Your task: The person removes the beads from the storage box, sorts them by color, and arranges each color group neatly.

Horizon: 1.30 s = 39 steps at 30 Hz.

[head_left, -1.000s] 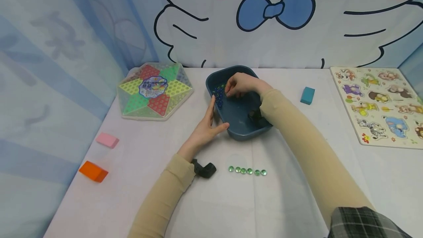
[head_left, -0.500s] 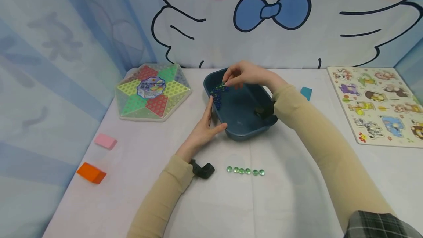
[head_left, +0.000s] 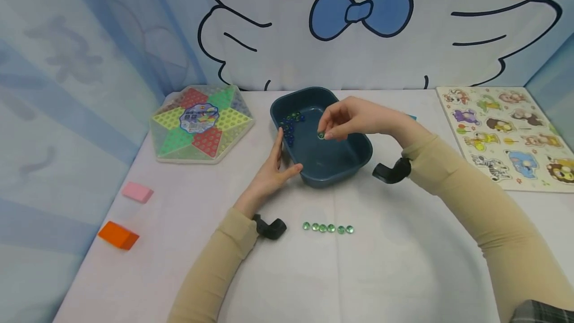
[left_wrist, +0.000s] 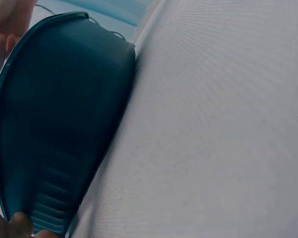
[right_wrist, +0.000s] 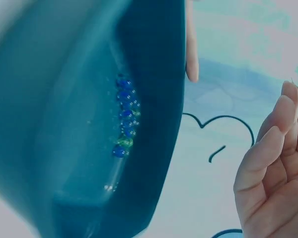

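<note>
The dark blue plastic basin stands on the table with blue and green glass beads gathered at its left side. My left hand lies against the basin's left and near side, index finger and thumb spread along the rim. Over the basin, my right hand pinches a small green glass gem between thumb and fingertips. In the right wrist view, the beads lie in a cluster along the basin wall. A row of several green glass gems lies on the cloth in front.
At the back left lies a hexagonal game box. A pink block and an orange block lie at the left edge. An animal puzzle board is at the right. A blue block is mostly hidden behind my right wrist.
My right hand has lifted out of the bead cluster with a green gem and moved right and nearer over the basin. The left hand keeps its place; the head view has shifted slightly.
</note>
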{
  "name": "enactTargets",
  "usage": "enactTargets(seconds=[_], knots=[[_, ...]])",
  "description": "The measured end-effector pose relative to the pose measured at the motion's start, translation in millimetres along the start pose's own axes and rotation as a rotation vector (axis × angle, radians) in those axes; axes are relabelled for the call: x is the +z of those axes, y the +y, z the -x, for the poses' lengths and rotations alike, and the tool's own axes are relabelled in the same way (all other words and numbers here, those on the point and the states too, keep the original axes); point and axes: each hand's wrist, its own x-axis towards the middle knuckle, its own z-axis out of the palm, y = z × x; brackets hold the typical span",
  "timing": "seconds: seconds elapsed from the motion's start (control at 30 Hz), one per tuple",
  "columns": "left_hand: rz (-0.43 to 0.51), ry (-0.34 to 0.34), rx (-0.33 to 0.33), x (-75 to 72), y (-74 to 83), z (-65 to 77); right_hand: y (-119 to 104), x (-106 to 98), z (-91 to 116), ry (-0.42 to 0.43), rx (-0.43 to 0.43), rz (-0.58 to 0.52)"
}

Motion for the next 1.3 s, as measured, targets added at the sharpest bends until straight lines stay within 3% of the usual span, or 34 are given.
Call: enactTargets(seconds=[0.33,0.63,0.87,1.3], knots=[[0.023,-0.005,0.011,-0.8,-2.4,-0.9,10.1,19.7,43.0,-0.112,-0.089,-0.119],[0.046,-0.02,-0.048,-2.9,7.7,1.5,28.1,38.1,71.4,-0.205,-0.144,-0.109],[0.039,-0.043,-0.067,-4.4,29.1,12.2,49.8,61.3,85.7,-0.272,-0.07,-0.124],[0.054,-0.036,-0.09,-3.1,30.7,12.8,67.3,91.2,86.9,-0.272,0.021,-0.032]])
